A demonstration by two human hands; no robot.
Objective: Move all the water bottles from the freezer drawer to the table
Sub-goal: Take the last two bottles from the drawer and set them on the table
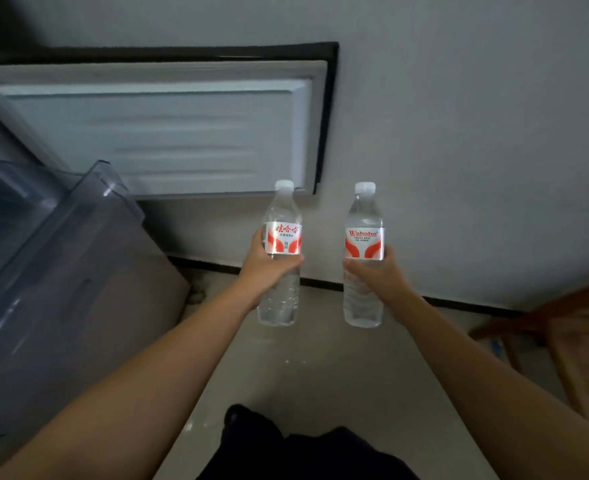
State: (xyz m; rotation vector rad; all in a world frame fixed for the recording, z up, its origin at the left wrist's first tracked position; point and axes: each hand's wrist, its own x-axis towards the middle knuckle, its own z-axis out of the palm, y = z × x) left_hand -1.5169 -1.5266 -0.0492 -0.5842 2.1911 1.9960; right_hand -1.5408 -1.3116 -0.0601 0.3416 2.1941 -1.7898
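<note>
I hold two clear water bottles upright in front of me, above the floor. My left hand (263, 268) grips the left bottle (282, 237) around its middle, just under the red and white label. My right hand (378, 277) grips the right bottle (364, 237) the same way. Both bottles have white caps and look full. The clear plastic freezer drawer (44, 244) is pulled out at the left; its inside is mostly out of sight.
The open freezer door (168, 133) with its white inner panel stands against the grey wall behind the bottles. A wooden chair (570, 337) is at the right edge. Pale tiled floor (320, 368) lies between them, with my dark-clothed legs (303, 452) at the bottom.
</note>
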